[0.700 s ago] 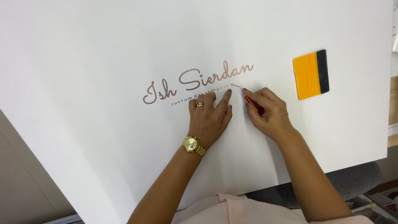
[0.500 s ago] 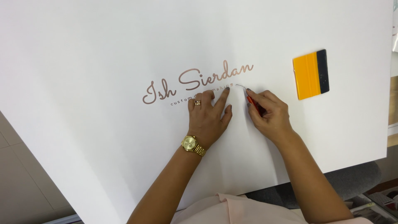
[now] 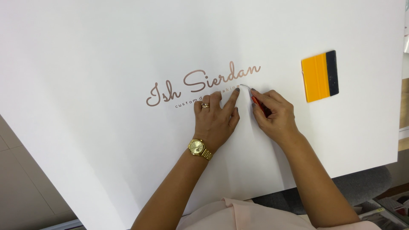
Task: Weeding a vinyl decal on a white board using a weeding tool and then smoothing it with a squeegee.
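We see a white sheet (image 3: 106, 64) spread over the worktop, with rose-gold script lettering (image 3: 200, 83) across its middle and a line of small dark letters beneath. Our left hand (image 3: 215, 117) lies flat and open on the sheet, fingers spread over the small letters, a ring on one finger and a gold watch (image 3: 199, 148) at the wrist. Just right of it, our right hand (image 3: 272, 115) is closed around a red-handled pick (image 3: 257, 103), whose thin hooked tip touches the sheet below the end of the script. Well apart, further right, an orange squeegee (image 3: 320, 76) with a dark edge lies on the sheet.
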